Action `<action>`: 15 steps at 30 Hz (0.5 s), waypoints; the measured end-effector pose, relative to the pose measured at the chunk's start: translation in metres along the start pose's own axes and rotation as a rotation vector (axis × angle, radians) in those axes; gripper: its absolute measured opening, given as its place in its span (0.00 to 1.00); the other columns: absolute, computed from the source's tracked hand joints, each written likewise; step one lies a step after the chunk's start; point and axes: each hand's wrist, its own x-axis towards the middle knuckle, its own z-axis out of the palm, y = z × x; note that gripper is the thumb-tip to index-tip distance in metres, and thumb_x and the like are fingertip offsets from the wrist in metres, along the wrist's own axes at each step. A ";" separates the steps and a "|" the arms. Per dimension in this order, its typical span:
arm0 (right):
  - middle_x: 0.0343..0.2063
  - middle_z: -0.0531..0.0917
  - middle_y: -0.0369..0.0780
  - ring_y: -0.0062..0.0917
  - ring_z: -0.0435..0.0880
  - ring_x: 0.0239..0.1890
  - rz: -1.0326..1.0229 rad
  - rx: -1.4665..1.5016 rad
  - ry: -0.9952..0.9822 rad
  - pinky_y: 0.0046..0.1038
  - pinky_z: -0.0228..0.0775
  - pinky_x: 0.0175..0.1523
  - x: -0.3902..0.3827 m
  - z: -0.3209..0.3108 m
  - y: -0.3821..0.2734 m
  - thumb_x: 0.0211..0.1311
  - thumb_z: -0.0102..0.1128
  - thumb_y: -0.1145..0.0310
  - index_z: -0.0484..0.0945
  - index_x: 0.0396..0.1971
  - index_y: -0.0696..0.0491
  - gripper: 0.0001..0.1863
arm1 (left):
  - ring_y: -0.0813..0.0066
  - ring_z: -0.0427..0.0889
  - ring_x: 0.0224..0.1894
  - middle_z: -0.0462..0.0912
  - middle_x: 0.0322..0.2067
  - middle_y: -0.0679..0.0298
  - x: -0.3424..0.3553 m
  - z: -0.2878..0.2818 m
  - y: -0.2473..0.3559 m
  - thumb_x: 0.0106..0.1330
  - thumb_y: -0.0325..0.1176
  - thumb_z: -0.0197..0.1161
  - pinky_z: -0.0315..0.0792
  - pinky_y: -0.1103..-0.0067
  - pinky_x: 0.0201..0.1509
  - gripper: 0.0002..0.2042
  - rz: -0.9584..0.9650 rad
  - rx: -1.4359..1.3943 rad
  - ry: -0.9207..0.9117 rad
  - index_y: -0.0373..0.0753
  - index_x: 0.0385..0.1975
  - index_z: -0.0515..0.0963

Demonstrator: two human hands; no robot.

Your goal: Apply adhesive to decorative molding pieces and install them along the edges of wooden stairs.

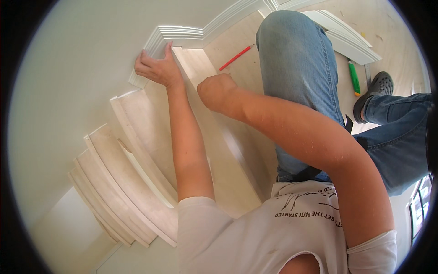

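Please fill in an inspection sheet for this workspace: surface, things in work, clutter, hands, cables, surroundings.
Surface: pale steps and a pale floor with small dark marks.
Things in work: white grooved skirting along the wall, angled at a corner.
Clutter: red pencil, green-handled tool and loose white trim on the floor.
Hands: left hand at the skirting, thumb and fingers spread; right hand curled near the step's edge, contents hidden.
Cables: nothing seen.
Surroundings: plain pale wall at left; the person's jeans and a dark clog at right.
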 end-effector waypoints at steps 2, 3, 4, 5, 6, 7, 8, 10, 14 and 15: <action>0.35 0.88 0.45 0.35 0.89 0.38 0.002 0.030 0.019 0.37 0.79 0.36 -0.001 0.000 -0.001 0.57 0.57 0.72 0.86 0.34 0.52 0.09 | 0.52 0.67 0.54 0.67 0.47 0.55 -0.001 0.000 -0.001 0.45 0.46 0.83 0.68 0.60 0.55 0.35 -0.034 0.003 -0.005 0.32 0.47 0.72; 0.35 0.88 0.46 0.36 0.89 0.37 0.005 0.060 0.042 0.38 0.79 0.36 0.000 -0.001 -0.001 0.57 0.57 0.72 0.85 0.35 0.53 0.09 | 0.52 0.67 0.53 0.67 0.47 0.55 0.000 -0.001 -0.001 0.44 0.45 0.83 0.69 0.60 0.55 0.35 -0.058 -0.005 -0.020 0.32 0.47 0.72; 0.35 0.88 0.46 0.36 0.89 0.37 0.003 0.058 0.041 0.38 0.79 0.36 0.002 -0.003 0.000 0.57 0.57 0.72 0.85 0.35 0.53 0.09 | 0.53 0.67 0.53 0.67 0.47 0.55 0.001 -0.002 -0.001 0.44 0.45 0.83 0.69 0.60 0.55 0.35 -0.082 -0.011 -0.034 0.32 0.48 0.72; 0.33 0.88 0.47 0.39 0.89 0.36 0.057 0.153 0.133 0.39 0.79 0.36 0.006 -0.006 0.001 0.57 0.56 0.72 0.85 0.35 0.54 0.10 | 0.53 0.67 0.53 0.67 0.47 0.55 0.000 -0.003 -0.001 0.44 0.45 0.83 0.69 0.60 0.55 0.35 -0.084 -0.009 -0.032 0.32 0.48 0.72; 0.31 0.87 0.47 0.41 0.88 0.35 0.111 0.248 0.230 0.41 0.79 0.36 0.012 -0.009 0.003 0.56 0.56 0.72 0.84 0.36 0.55 0.10 | 0.53 0.67 0.52 0.67 0.47 0.57 0.000 -0.002 0.003 0.44 0.44 0.83 0.70 0.61 0.53 0.35 -0.097 -0.001 -0.024 0.32 0.47 0.72; 0.31 0.87 0.47 0.41 0.88 0.35 0.108 0.245 0.234 0.41 0.79 0.36 0.020 -0.010 0.005 0.56 0.56 0.72 0.84 0.36 0.55 0.10 | 0.54 0.68 0.51 0.66 0.47 0.58 0.001 -0.002 0.005 0.43 0.43 0.84 0.72 0.62 0.51 0.34 -0.110 0.007 -0.015 0.32 0.46 0.73; 0.33 0.87 0.48 0.44 0.87 0.36 0.139 0.370 0.323 0.42 0.79 0.39 0.030 -0.012 0.006 0.56 0.55 0.73 0.84 0.39 0.57 0.12 | 0.54 0.68 0.51 0.66 0.47 0.58 0.002 -0.003 0.006 0.43 0.43 0.84 0.72 0.62 0.51 0.34 -0.109 0.006 -0.009 0.32 0.46 0.73; 0.34 0.86 0.49 0.46 0.86 0.36 0.175 0.496 0.412 0.42 0.79 0.42 0.048 -0.010 0.011 0.56 0.54 0.73 0.83 0.42 0.58 0.14 | 0.54 0.67 0.52 0.66 0.48 0.58 -0.001 -0.001 0.005 0.45 0.42 0.83 0.72 0.62 0.51 0.33 -0.147 -0.044 -0.020 0.33 0.47 0.73; 0.48 0.80 0.53 0.43 0.82 0.50 0.104 0.670 0.642 0.39 0.76 0.53 0.071 -0.012 0.019 0.57 0.58 0.72 0.78 0.47 0.60 0.18 | 0.55 0.67 0.53 0.66 0.48 0.58 0.001 0.000 0.000 0.47 0.42 0.82 0.72 0.63 0.51 0.32 -0.099 -0.047 0.006 0.34 0.48 0.73; 0.52 0.78 0.53 0.43 0.80 0.53 0.102 0.741 0.673 0.39 0.75 0.55 0.073 -0.012 0.021 0.58 0.57 0.72 0.78 0.48 0.61 0.18 | 0.56 0.66 0.54 0.67 0.49 0.58 0.001 0.000 0.000 0.48 0.43 0.81 0.71 0.64 0.53 0.32 -0.102 -0.048 -0.007 0.33 0.48 0.72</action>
